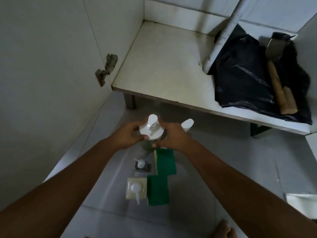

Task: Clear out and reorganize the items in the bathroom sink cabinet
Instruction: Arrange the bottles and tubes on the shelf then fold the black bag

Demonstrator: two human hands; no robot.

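A white pump bottle point(151, 129) is held over the floor in front of the open sink cabinet point(163, 71). My left hand point(127, 134) grips its left side and my right hand point(173, 136) grips its right side. Just behind my right hand, the white pump top of a second bottle point(187, 123) shows. On the floor below my hands stand a small dark pump bottle point(142, 165) and a square cream pump bottle point(136, 188). Two green sponges point(165, 162) point(157, 190) lie beside them.
Inside the cabinet at the right, a black plastic bag point(243, 78) lies with a wooden-handled tool point(277, 74) on it, behind a white drain pipe point(221, 36). The cabinet door with its hinge point(107, 67) stands open at the left. A foot point(224, 229) shows at the bottom.
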